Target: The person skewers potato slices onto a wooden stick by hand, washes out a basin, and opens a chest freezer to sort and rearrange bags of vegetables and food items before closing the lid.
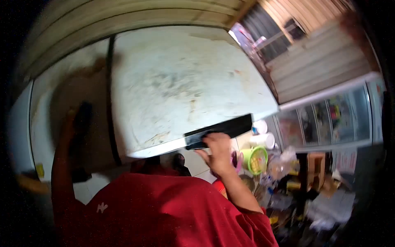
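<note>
My right hand [218,150] has its fingers curled over a long flat black piece [236,126], whose kind I cannot make out. The piece lies along the front edge of a white top [181,94], which is scuffed and stained with dark smudges and brown marks. Off to the left, my left hand [70,119] is in deep shadow over another pale panel [45,123]. A dark object [83,115], blurred and too dim to name, is at its fingers and seems held. A dark gap [110,99] separates the panel from the white top.
A glass-fronted display cabinet [325,119] stands at the right. Below it are a lime-green basket [258,159], white tubs [265,140] and heaped plastic bags and clutter [317,201]. Ribbed wall panels [144,14] run behind the white top. A tiled floor [197,162] shows near me.
</note>
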Motion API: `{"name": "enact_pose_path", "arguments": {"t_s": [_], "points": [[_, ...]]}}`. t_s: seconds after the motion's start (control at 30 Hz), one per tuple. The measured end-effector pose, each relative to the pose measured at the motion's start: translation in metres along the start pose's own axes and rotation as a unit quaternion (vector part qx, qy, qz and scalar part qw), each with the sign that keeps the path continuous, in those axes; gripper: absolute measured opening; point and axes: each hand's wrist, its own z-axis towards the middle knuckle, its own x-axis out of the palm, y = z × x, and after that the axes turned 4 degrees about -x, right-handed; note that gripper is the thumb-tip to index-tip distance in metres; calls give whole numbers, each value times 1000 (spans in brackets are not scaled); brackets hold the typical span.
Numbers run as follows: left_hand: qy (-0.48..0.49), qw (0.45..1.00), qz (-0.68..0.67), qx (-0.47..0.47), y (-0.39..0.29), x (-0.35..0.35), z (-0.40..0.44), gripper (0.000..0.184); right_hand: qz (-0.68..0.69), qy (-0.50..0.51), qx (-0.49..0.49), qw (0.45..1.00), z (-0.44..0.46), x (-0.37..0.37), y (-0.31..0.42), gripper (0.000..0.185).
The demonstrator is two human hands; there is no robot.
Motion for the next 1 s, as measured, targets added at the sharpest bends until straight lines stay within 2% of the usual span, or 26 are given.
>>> {"name": "enact_pose_path", "arguments": {"t_s": [0.03,0.1,0.17,0.27,0.3,0.37,0.43,0.5,0.53,0.6,0.7,0.73,0.8,0.83,0.87,0.93,0.97,1.0], "points": [[1,998,38,-45,-9,-4,2,89,5,22,13,1000,-11,17,-4,44],[15,997,62,-38,12,9,-5,98,-14,52,48,997,-48,50,-4,40],[36,997,59,39,55,28,12,103,-44,78,109,990,-79,80,-3,38],[36,962,259,-80,76,48,43,106,22,89,150,985,-96,68,9,35],[45,988,95,-114,112,63,59,100,15,75,173,982,-110,61,13,35],[16,993,84,-79,85,50,36,83,44,110,224,967,-141,49,20,34],[8,998,-8,-62,61,42,17,67,34,115,282,952,-184,38,24,34],[6,976,-200,-81,59,46,2,54,33,118,339,933,-231,33,32,34],[-6,946,-313,-90,69,55,-2,50,36,116,382,916,-259,30,38,33],[-46,886,-420,-189,-13,32,-63,50,45,102,440,891,-308,20,56,33],[-28,849,-509,-135,22,45,-69,53,94,99,568,812,-380,5,90,30],[-9,851,-519,-79,28,47,-65,55,97,89,577,806,-404,3,101,30],[6,778,-606,-167,-17,31,-86,58,162,107,619,761,-453,10,124,30],[21,733,-666,-141,-61,19,-98,60,193,122,636,737,-472,16,132,35],[35,681,-723,-114,-85,15,-109,66,194,118,638,736,-492,23,140,35],[111,678,-720,-94,-137,17,-117,70,239,157,634,719,-525,34,152,40],[149,677,-716,-83,-163,18,-122,73,278,210,630,694,-529,29,150,47],[151,681,-713,-76,-170,15,-126,73,266,212,622,705,-541,43,153,46]]}}
